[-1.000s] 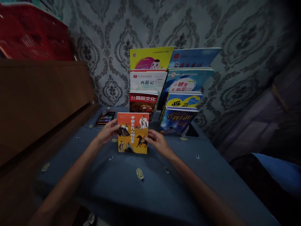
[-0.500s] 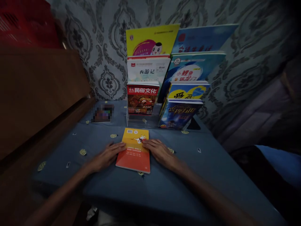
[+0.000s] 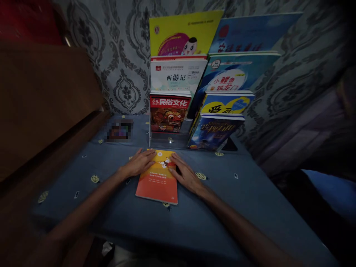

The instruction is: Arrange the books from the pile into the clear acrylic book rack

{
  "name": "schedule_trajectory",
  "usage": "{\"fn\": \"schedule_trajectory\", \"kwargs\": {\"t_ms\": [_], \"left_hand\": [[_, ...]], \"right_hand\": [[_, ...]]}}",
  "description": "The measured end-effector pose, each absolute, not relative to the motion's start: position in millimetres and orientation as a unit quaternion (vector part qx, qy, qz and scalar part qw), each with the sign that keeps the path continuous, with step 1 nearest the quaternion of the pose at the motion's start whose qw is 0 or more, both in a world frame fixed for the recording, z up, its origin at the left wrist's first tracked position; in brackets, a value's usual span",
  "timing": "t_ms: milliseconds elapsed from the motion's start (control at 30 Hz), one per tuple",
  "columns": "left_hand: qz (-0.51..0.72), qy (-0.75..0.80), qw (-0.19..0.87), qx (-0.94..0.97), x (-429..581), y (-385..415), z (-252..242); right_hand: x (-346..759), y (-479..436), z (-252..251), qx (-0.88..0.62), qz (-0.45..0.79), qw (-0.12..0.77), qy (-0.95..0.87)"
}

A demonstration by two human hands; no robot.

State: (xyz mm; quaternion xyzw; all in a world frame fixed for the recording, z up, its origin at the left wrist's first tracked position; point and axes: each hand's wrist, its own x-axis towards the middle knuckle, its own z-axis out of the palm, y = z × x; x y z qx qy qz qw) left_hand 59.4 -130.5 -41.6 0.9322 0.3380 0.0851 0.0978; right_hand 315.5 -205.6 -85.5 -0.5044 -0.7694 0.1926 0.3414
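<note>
An orange and yellow book lies flat on the blue patterned tablecloth. My left hand rests on the book's upper left edge, its fingers spread over the yellow part and covering the corner. On the opposite side, my right hand touches the upper right edge with its fingers apart, the fingertips on the cover. Neither hand is closed around the book. Behind it stands a clear rack of upright books, among them a red one and a dark blue one.
A small blurred-out item lies at the back left of the table. Brown wooden furniture borders the left side, with something red on top. Patterned wallpaper is behind the rack. A blue object is at the far right.
My left hand has moved up and further onto the book's top left corner. My right hand has shifted slightly up along the right edge. The view has tilted and come a little closer.
</note>
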Motion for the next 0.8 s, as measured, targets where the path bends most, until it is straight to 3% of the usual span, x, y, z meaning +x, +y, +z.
{"fn": "schedule_trajectory", "kwargs": {"t_ms": [300,533,800], "left_hand": [[0.063,0.275,0.106,0.954,124,-126,-41],[0.055,0.202,0.131,0.969,116,-153,-36],[0.062,0.138,0.187,0.971,83,-210,-29]], "right_hand": [[323,-200,-79,-0.467,0.378,0.499,-0.625],[324,-200,-77,-0.481,0.359,0.474,-0.645],[322,-204,-76,-0.493,0.242,0.409,-0.729]]}}
